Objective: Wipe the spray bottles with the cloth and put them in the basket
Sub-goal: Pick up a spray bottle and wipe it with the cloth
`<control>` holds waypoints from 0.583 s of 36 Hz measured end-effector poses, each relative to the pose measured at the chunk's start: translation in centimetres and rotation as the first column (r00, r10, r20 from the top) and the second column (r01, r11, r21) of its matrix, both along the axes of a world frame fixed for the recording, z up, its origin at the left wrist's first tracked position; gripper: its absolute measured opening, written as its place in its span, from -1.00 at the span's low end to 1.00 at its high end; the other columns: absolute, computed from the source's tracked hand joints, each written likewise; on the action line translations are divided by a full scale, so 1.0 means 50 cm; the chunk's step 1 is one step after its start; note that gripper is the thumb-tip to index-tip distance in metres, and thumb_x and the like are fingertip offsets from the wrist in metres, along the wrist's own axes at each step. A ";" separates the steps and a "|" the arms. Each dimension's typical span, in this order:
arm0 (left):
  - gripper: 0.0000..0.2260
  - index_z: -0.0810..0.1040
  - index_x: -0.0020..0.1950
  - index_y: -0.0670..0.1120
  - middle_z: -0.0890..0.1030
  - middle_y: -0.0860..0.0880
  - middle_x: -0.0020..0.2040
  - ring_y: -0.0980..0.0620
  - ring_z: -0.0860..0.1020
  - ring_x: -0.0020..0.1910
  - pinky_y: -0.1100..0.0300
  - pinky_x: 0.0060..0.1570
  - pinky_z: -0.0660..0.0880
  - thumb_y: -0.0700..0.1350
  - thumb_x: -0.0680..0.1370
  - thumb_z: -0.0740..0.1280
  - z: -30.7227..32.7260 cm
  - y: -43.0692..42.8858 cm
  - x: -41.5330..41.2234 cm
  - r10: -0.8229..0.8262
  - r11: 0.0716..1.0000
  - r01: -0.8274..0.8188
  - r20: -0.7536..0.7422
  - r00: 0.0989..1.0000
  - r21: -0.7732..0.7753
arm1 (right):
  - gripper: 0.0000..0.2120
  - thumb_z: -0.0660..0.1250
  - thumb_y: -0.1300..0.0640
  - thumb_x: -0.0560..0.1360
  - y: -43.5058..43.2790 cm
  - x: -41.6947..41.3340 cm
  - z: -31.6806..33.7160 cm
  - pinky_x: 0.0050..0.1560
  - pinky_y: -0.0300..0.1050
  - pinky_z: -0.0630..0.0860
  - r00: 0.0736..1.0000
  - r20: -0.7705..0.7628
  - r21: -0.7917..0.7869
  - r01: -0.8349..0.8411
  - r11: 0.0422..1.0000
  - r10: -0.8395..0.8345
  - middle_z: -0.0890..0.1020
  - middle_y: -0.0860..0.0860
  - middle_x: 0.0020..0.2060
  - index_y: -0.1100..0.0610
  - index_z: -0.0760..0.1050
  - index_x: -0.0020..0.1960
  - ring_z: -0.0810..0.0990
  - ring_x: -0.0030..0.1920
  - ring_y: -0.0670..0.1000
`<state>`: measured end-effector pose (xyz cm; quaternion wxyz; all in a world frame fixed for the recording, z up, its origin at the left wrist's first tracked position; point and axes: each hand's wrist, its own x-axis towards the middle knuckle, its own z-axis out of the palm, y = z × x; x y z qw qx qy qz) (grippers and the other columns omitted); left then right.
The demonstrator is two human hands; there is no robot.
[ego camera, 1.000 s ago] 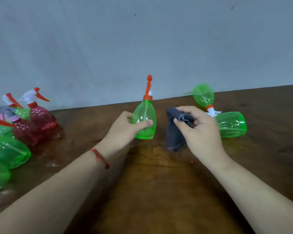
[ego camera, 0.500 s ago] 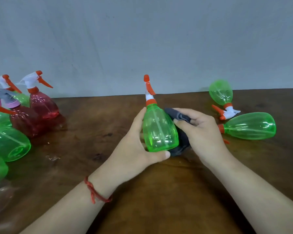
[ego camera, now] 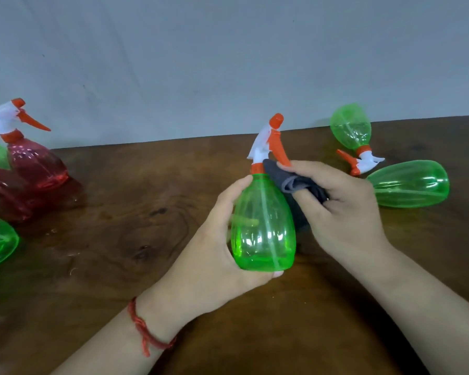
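A person's left hand point(ego camera: 214, 239) grips a green spray bottle point(ego camera: 263, 226) upright just above the wooden counter point(ego camera: 146, 212). The thumb tip shows at its base and the fingers wrap round the far side. The right hand point(ego camera: 347, 212) sits just to the bottle's right, with fingers and thumb pinching a bunched dark grey cloth point(ego camera: 295, 185) against the bottle's shoulder, below the orange trigger.

The bottle's long axis runs near vertical, nozzle up. We judge the wipe will travel down its right flank, with the right hand nearer for that work and the left placed to turn the bottle.

A second green bottle point(ego camera: 409, 186) and a third green bottle point(ego camera: 351, 125) lie on their sides at far right, well apart from both hands. Red bottles point(ego camera: 35, 163) and more green ones crowd the left edge, cut off by the frame, so we cannot count them. We see no basket. The left fingers behind the bottle show only dimly through the plastic.
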<state>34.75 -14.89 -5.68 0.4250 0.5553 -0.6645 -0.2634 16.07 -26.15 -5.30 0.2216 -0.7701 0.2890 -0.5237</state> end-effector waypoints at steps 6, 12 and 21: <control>0.08 0.20 0.68 0.17 0.48 0.29 0.45 0.25 0.51 0.44 0.47 0.28 0.44 -0.16 0.33 0.75 -0.005 -0.002 -0.005 0.031 0.998 -0.031 0.001 1.000 -0.056 | -0.63 0.36 0.52 0.56 -0.006 -0.008 -0.001 0.30 -0.17 0.55 0.989 -0.095 -0.078 -0.124 0.989 0.116 0.69 0.03 0.23 0.21 0.69 0.25 0.65 0.27 -0.06; 0.07 0.21 0.68 0.19 0.46 0.13 0.54 0.05 0.50 0.50 0.04 0.46 0.51 -0.12 0.34 0.75 -0.021 -0.010 0.005 0.068 0.995 -0.069 -0.018 0.998 -0.074 | -0.55 0.31 0.49 0.59 0.004 0.000 -0.006 0.34 -0.16 0.53 0.968 -0.225 -0.117 -0.137 0.984 0.108 0.64 -0.01 0.31 0.14 0.64 0.37 0.60 0.34 -0.06; 0.04 0.25 0.65 0.18 0.49 0.18 0.49 0.09 0.53 0.47 0.11 0.39 0.57 -0.14 0.32 0.75 -0.025 -0.010 0.017 0.144 0.985 -0.155 -0.138 0.980 -0.075 | -0.57 0.28 0.39 0.58 0.023 0.007 0.003 0.27 -0.10 0.56 0.956 -0.277 -0.218 -0.156 0.963 0.092 0.64 -0.06 0.31 0.09 0.67 0.34 0.61 0.28 0.01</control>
